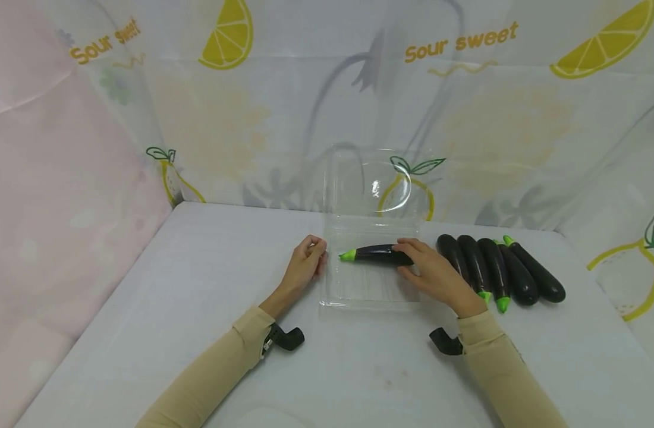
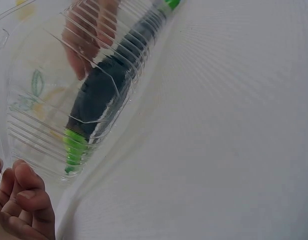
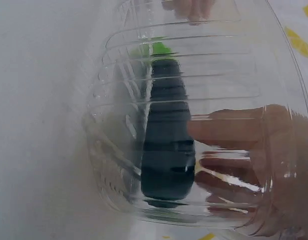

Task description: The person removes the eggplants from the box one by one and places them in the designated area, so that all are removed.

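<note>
A dark purple eggplant (image 1: pixel 383 255) with a green stem end lies sideways inside an open clear plastic clamshell box (image 1: pixel 370 291). My right hand (image 1: pixel 434 270) reaches into the box and grips the eggplant's thick right end between thumb and fingers. Through the clear wall in the right wrist view, the fingers (image 3: pixel 228 130) meet the eggplant's side. At the box's left rim, my left hand (image 1: pixel 304 261) has curled fingers and pinches the edge. The left wrist view has this hand (image 2: pixel 26 205) low in the corner, beside the ribbed wall and the eggplant's green tip.
Several more eggplants (image 1: pixel 498 270) lie in a row right of the box, close to my right forearm. The box's raised lid (image 1: pixel 367 184) stands against the patterned curtain (image 1: pixel 284 107) behind. A white cloth covers the table (image 1: pixel 198 273).
</note>
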The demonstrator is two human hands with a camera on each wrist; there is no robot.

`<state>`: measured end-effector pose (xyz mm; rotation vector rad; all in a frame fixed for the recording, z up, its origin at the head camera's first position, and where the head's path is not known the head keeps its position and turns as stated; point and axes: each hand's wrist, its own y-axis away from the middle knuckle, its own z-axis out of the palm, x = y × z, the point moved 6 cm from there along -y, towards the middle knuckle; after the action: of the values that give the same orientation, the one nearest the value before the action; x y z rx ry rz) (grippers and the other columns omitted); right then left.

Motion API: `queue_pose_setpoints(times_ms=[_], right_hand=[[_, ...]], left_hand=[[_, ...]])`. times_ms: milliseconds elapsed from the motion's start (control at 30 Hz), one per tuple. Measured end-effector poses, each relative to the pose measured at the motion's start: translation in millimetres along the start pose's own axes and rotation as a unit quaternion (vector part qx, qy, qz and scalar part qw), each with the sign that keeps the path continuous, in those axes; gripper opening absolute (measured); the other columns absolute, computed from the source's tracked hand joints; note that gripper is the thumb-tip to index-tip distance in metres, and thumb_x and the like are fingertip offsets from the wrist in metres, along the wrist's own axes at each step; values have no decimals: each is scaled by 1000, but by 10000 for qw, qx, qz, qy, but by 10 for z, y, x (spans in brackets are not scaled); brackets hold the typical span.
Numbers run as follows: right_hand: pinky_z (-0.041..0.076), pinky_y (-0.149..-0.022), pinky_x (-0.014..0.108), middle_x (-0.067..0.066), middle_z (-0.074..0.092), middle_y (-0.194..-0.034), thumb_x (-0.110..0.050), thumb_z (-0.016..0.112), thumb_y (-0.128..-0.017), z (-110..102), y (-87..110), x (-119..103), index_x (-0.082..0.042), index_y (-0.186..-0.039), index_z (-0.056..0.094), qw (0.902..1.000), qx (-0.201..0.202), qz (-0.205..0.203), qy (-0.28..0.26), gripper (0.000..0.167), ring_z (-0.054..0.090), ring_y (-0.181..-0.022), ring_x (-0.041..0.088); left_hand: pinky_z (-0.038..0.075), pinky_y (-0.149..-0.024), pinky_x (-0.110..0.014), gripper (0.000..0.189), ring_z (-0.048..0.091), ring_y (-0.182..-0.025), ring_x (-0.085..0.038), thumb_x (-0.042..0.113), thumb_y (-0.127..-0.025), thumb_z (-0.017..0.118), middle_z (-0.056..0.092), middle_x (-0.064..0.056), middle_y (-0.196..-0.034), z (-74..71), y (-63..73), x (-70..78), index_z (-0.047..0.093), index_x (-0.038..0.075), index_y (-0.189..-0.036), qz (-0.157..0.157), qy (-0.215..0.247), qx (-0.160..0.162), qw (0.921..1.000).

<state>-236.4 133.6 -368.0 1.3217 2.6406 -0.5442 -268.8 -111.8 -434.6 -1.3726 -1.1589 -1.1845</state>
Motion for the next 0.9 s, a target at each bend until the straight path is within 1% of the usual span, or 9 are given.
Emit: queue_pose_setpoints(times_ms=[167, 467, 700, 900], right_hand=[[47, -92, 48, 15, 53, -131, -13, 67, -87, 6, -31, -26, -4, -127, 52, 9999, 68, -41, 125, 44, 53, -118, 34], [48, -86, 48, 13, 56, -125, -13, 68, -85, 40, -87, 5, -6, -126, 52, 9996, 157, -28, 253, 44, 57, -110, 33], [47, -86, 49, 13, 57, -121, -12, 71, -83, 67, -123, 24, -5, -124, 53, 9991, 223, -46, 359, 46, 56, -110, 32], [47, -84, 48, 13, 57, -117, -14, 75, -80, 104, -146, 27, -5, -123, 54, 9978, 274, -34, 597, 49, 55, -106, 32]], left_hand=[[31, -43, -20, 22, 40, -49, -9, 27, -100, 45, 49, 0, -63, -12, 4, -2, 49, 5, -100, -47, 42, 31, 10000], [32, -45, -20, 23, 41, -49, -8, 26, -100, 45, 49, 1, -63, 11, 8, 9, 49, 3, -100, -25, 48, -6, 10000], [32, -44, -20, 23, 41, -49, -8, 27, -101, 44, 50, 0, -64, 12, -6, 10, 49, 4, -100, 36, 98, -41, 9999], [32, -44, -20, 22, 41, -49, -8, 26, -100, 45, 49, 2, -63, 12, -9, -2, 48, 4, -100, 0, 38, -31, 10000]])
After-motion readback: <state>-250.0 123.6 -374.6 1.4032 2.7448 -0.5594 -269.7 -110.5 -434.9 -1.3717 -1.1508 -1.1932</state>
